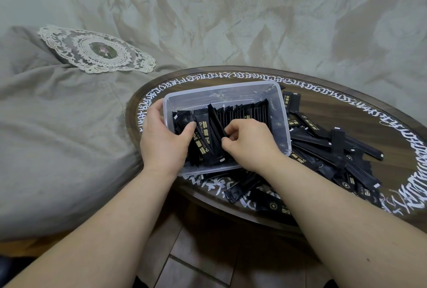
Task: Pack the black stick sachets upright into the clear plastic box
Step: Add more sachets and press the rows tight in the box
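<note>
My right hand (248,142) was curled inside the clear plastic box (285,126), its fingers pinching a slim, glossy black sachet (216,123) that leaned among the upright row just beyond my knuckles. My left hand (163,139) gripped the box's left wall, thumb pressed on the flat printed sachets (203,146) beside that pinch. To the right of my grip, loose sachets (323,149) lay heaped on the round, dark wooden table (381,130).

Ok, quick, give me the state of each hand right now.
Left hand: grips the clear plastic box at its left wall, thumb on the sachets.
Right hand: fingers curled, pinching sachets inside the box.
</note>
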Demonstrator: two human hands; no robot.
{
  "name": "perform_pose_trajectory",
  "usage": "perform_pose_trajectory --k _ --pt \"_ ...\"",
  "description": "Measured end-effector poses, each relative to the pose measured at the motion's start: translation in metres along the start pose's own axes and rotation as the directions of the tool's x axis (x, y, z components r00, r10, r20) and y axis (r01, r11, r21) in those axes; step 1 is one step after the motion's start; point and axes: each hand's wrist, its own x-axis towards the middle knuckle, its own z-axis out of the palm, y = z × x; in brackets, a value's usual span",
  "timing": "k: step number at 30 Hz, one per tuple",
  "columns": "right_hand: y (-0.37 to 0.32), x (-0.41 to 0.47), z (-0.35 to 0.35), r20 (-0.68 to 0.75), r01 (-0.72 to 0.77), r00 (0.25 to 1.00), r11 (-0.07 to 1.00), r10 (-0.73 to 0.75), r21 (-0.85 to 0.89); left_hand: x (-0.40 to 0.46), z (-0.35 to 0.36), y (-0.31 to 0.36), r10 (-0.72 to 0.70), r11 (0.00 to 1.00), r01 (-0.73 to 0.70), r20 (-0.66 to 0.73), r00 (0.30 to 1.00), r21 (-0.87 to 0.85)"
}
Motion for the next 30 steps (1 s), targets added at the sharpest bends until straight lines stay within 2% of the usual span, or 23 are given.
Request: perform_pose_trajectory --k 4,9,18,26,30 --pt "-0.007 -0.001 0.006 -0.009 0.023 1.0 1.0 -0.023 0.006 -0.001 0.0 0.001 -0.001 1.0 0.001 0.011 1.0 0.021" --pt "-0.017 0.002 0.015 -0.005 -0.015 1.0 0.996 0.014 -0.086 -0.002 0.0 0.003 -0.009 1.0 0.009 0.016 1.0 0.027" --pt "-0.021 0.001 0.018 -0.038 0.007 0.999 0.998 -0.004 0.061 -0.001 0.001 0.004 -0.02 0.999 0.019 0.018 1.0 0.037" --pt "-0.017 -0.003 0.011 -0.128 0.0 0.992 0.989 0.019 0.147 -0.003 0.0 0.006 -0.027 0.999 0.027 0.008 1.0 0.04" --pt "-0.01 -0.003 0.005 -0.166 0.016 0.986 0.996 -0.001 0.085 -0.002 -0.002 0.005 -0.025 0.999 0.024 0.011 1.0 0.048"
